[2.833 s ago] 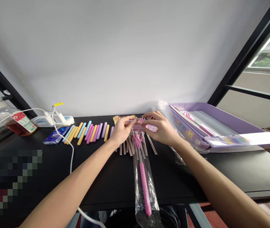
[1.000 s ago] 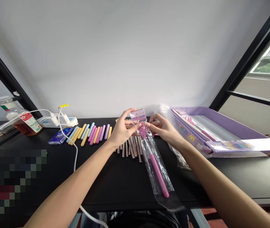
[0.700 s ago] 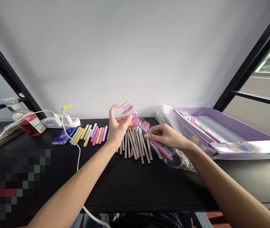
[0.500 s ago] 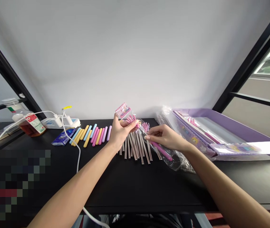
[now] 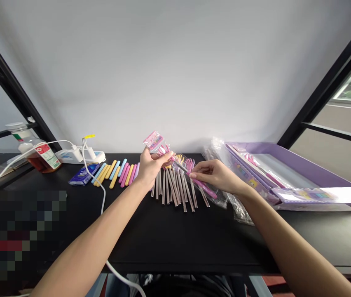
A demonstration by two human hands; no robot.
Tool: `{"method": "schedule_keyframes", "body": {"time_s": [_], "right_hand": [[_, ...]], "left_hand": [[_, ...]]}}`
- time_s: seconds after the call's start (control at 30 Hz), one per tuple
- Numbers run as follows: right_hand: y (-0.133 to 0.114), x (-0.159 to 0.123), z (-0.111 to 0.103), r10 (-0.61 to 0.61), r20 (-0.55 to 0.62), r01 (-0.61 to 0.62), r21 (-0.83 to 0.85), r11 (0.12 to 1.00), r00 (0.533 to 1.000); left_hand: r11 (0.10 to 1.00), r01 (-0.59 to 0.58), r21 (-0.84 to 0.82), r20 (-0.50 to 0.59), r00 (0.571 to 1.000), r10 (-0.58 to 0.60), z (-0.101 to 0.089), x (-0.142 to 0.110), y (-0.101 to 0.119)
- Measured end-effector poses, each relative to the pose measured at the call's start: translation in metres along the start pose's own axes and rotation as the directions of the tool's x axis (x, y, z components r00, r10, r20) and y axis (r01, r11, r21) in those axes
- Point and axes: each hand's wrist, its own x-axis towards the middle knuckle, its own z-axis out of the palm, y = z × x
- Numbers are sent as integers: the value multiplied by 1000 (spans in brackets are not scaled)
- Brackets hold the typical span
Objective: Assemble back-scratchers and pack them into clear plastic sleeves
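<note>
A pink back scratcher with a hand-shaped head and a metal rod slants between my hands in a clear plastic sleeve. My left hand pinches it near the head, below the sleeve's printed pink card. Near the top of the pink handle, my right hand has its fingers closed on it. Beneath lie several metal back scratcher rods with pink and yellow hand-shaped heads, no handles on them. Left of these, a row of pastel handles in blue, yellow, pink and purple is partly covered by my left hand.
On the right stands a purple display box holding a wrapped pink back scratcher, with clear plastic bags beside it. To the left are a blue packet, a power strip, a white cable and a bottle of brown liquid.
Both hands still hold the back scratcher. My left hand and the card have shifted slightly left, and a length of metal rod now shows between head and handle.
</note>
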Motion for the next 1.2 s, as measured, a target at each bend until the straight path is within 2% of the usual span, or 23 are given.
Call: {"method": "schedule_keyframes", "body": {"time_s": [0.1,0.17,0.27,0.37,0.57,0.77,0.87,1.0,1.07,1.2], "right_hand": [[-3,-2,-4,31,149,-35,23,999,988],[-4,-3,-6,38,193,-44,24,999,981],[-5,-3,-5,15,144,-18,14,1000,989],[-5,-4,-3,-2,127,3,-6,1000,992],[-6,-5,-3,-13,69,15,-28,1000,998],[-5,-2,-2,11,67,-8,-32,999,998],[-2,-2,-6,31,172,-24,-44,999,985],[-5,-5,-11,80,349,-57,-76,996,934],[-9,-6,-9,55,313,-42,-47,998,948],[-16,-5,0,-10,87,4,70,998,996]], "left_hand": [[1000,4,-20,-25,1000,-4,-4,4,1],[999,-3,-54,-36,999,1,-6,6,2],[996,23,-84,-12,1000,-24,-7,5,2],[997,62,-36,22,998,-61,-5,2,3],[998,57,38,88,994,-60,-4,-1,4],[999,39,-25,72,997,-37,-7,4,6],[998,58,-40,63,996,-55,-6,5,6],[990,138,-22,83,987,-136,-2,0,5],[987,162,-4,94,983,-161,2,-3,5],[989,134,62,168,975,-142,10,-7,5]]}}
